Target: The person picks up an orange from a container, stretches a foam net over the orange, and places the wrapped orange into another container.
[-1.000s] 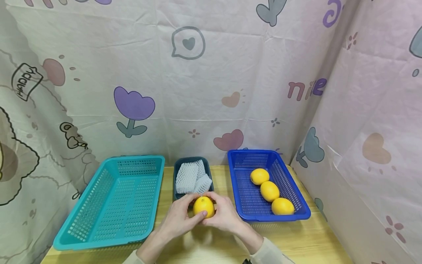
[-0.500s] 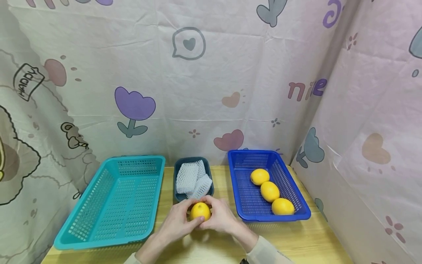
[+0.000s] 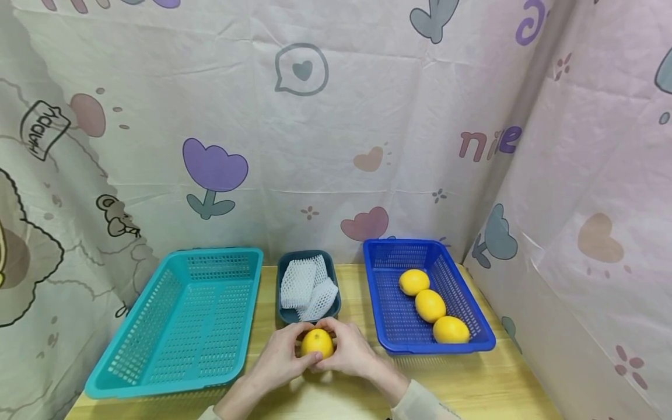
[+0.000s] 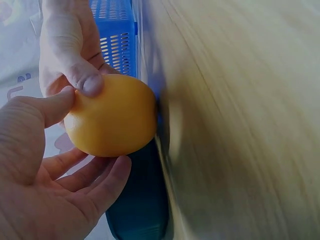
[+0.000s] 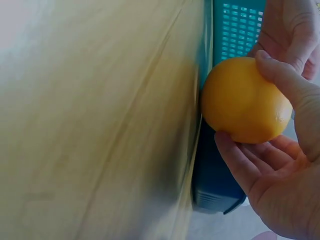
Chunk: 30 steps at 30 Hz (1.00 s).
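While held, lemon (image 3: 317, 343) between both hands' fingers (image 4: 87, 82)

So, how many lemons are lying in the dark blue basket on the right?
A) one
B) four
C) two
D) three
D: three lemons lie in a row in the dark blue basket, while a fourth lemon is held between the left hand and the right hand in front of the small tray of foam nets.

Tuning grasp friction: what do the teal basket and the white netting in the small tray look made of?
Teal basket: looks like rigid moulded plastic, slightly glossy, with perforated grid walls. White netting: probably soft foam mesh, matte, crumpled with open diamond cells. Small tray: dark and smooth, likely plastic.
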### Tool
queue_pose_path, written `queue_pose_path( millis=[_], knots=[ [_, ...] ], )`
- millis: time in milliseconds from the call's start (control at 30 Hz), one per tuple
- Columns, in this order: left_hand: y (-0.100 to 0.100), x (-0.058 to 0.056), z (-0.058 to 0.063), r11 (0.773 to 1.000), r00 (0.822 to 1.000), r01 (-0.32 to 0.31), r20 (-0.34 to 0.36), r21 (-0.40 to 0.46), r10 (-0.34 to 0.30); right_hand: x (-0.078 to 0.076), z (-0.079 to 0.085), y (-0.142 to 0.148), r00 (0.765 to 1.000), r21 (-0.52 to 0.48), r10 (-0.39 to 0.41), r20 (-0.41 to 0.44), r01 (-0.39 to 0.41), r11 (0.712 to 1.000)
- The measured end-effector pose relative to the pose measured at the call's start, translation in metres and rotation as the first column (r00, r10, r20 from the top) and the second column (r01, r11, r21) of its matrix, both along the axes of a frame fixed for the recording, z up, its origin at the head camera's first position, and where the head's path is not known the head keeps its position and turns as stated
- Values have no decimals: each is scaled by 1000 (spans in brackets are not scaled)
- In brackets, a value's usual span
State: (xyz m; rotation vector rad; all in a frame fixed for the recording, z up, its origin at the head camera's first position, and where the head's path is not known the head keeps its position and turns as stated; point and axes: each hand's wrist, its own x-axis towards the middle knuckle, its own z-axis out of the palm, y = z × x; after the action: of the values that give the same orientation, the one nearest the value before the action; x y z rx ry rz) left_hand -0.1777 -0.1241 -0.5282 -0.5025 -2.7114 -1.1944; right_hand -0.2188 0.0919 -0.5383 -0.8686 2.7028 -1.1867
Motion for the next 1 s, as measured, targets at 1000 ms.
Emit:
queue_pose_path(
  millis=[1000],
  knots=[
    [-5, 4, 6, 998, 998, 27, 55, -49, -24, -3, -1, 2, 999, 52, 41, -3, -41, 998]
  ],
)
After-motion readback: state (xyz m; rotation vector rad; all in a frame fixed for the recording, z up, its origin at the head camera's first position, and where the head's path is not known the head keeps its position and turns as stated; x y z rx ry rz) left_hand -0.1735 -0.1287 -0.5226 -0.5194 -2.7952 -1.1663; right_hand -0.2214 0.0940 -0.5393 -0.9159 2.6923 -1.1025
